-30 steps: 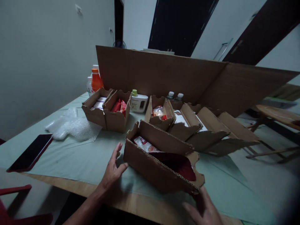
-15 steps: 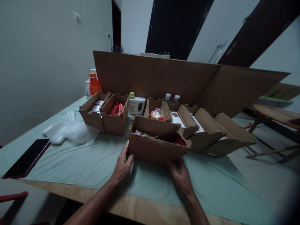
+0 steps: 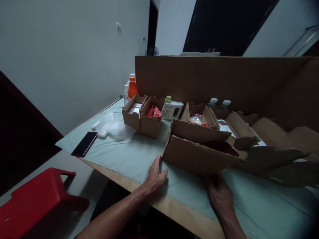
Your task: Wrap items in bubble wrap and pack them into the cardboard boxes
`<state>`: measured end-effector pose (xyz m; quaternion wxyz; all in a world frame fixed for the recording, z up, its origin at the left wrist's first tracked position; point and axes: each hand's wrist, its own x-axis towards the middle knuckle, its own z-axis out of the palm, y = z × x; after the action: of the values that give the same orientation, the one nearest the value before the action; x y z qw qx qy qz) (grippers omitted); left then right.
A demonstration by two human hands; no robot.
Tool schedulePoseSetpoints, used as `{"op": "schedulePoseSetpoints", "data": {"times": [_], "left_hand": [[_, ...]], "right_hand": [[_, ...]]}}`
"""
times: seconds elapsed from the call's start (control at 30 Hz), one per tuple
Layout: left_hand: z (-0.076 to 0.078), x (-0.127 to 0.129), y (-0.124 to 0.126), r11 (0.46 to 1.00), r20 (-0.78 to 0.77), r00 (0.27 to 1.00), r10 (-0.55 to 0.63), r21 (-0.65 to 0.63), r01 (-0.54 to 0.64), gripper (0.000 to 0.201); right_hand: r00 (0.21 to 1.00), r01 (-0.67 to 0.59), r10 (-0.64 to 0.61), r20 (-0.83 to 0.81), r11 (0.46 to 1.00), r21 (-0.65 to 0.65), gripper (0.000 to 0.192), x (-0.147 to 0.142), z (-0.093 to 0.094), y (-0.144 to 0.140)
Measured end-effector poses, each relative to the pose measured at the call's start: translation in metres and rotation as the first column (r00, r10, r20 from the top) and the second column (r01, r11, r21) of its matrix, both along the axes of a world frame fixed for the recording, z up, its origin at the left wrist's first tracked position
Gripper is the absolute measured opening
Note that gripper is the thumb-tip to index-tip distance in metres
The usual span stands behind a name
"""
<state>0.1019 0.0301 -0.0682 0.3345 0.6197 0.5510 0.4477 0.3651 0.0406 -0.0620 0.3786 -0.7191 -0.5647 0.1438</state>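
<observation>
An open-topped cardboard box (image 3: pixel 199 157) stands lengthwise in front of me, with dark red fabric (image 3: pixel 220 147) inside its right part. My left hand (image 3: pixel 155 179) is at the box's lower left corner, thumb and fingers apart, holding nothing. At the lower front edge, towards the right, my right hand (image 3: pixel 220 194) has its fingers curled at the box; the fingertips are partly hidden in shadow. Behind it, another cardboard box (image 3: pixel 210 116) holds a clear plastic packet with red parts (image 3: pixel 196 120).
Two cardboard boxes (image 3: pixel 149 127), bubble wrap (image 3: pixel 116 129) and a phone (image 3: pixel 84 144) lie left on the cloth-covered table (image 3: pixel 139 156). A white jug (image 3: pixel 173 110) and orange bottle (image 3: pixel 132 88) stand behind. More boxes (image 3: pixel 279 156) crowd the right. A red stool (image 3: pixel 37 196) is beside the table.
My view has swung left, so everything sits further right and the red stool shows more. My left hand has loosened from the box's corner; my right hand stays at its front edge.
</observation>
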Motion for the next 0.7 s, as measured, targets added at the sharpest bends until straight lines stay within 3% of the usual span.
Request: {"op": "schedulePoseSetpoints", "data": {"times": [0.1,0.2,0.27,0.37,0.43,0.5,0.7], "left_hand": [[0.002,-0.031,-0.013,1.000,-0.084,0.996,0.007,0.027,-0.005,0.055],[0.013,-0.080,-0.005,0.986,-0.208,0.965,0.162,0.059,-0.153,0.037],[0.023,-0.113,0.013,0.951,-0.299,0.903,0.310,0.086,-0.298,0.039],[0.037,-0.145,0.044,0.882,-0.430,0.776,0.461,0.128,-0.453,0.058],[0.044,-0.153,0.062,0.859,-0.516,0.704,0.488,0.138,-0.494,0.071],[0.046,-0.153,0.075,0.853,-0.596,0.648,0.474,0.129,-0.505,0.072],[0.044,-0.155,0.092,0.860,-0.764,0.525,0.376,0.077,-0.504,0.035]], "right_hand": [[0.998,0.019,-0.020,0.054,1.000,0.012,0.062,0.002,-0.004,0.002],[0.996,0.043,-0.044,0.081,0.999,0.012,0.061,0.004,-0.004,0.003],[0.995,0.050,-0.051,0.089,0.999,0.013,0.060,0.005,-0.004,0.004],[0.993,0.059,-0.059,0.101,0.998,0.004,0.061,0.005,-0.002,0.005],[0.993,0.060,-0.060,0.105,0.998,-0.001,0.062,0.005,-0.001,0.005],[0.992,0.059,-0.058,0.109,0.998,-0.004,0.063,0.005,-0.001,0.005],[0.995,0.072,-0.071,0.063,0.997,-0.023,0.061,0.008,0.000,0.005]]}}
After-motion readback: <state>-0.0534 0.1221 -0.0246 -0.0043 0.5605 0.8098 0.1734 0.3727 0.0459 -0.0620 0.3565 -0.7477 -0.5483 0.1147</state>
